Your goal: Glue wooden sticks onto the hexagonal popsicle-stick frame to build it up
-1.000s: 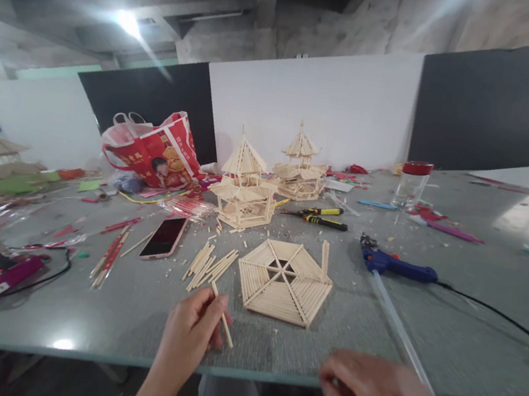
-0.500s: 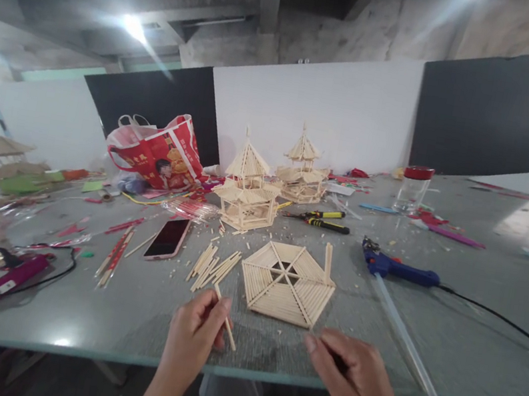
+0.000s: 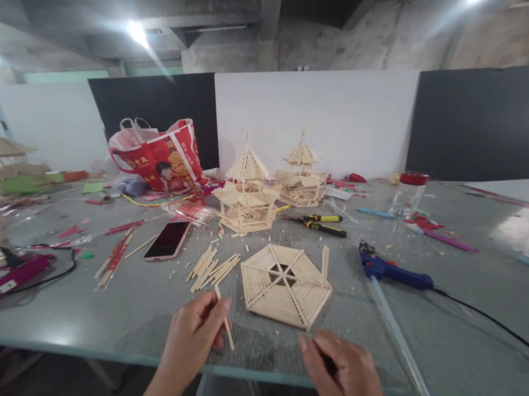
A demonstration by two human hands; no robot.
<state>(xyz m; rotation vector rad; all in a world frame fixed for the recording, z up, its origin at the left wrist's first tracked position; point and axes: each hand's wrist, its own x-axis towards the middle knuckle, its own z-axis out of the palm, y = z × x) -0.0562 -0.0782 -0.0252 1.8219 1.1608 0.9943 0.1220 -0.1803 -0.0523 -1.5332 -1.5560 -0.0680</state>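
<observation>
My left hand [image 3: 198, 329] is closed, pinching a thin wooden stick [image 3: 228, 332] between thumb and fingers just above the table's front edge. Ahead of it lies a loose pile of short wooden sticks [image 3: 208, 268]. To the right, a flat hexagonal stick panel [image 3: 284, 301] rests on the table, with spokes meeting over a dark central opening. One short stick piece [image 3: 324, 265] stands up at its right corner. My right hand [image 3: 348, 371] is near the panel's front right corner, its fingers curled in towards the thumb; whatever they may hold is hidden.
A blue glue gun [image 3: 397, 272] with a long clear glue stick [image 3: 412, 364] lies right. Behind are black-and-yellow pliers [image 3: 324, 223], two stick pavilions [image 3: 242, 211] [image 3: 299, 187] and a red-lidded jar [image 3: 407, 198]. Left are a phone [image 3: 167, 240], a red bag [image 3: 162, 157] and a purple case [image 3: 8, 277].
The view has shifted slightly. My right hand is a little further left relative to the frame; my left hand still pinches the stick, and the panel stays in place.
</observation>
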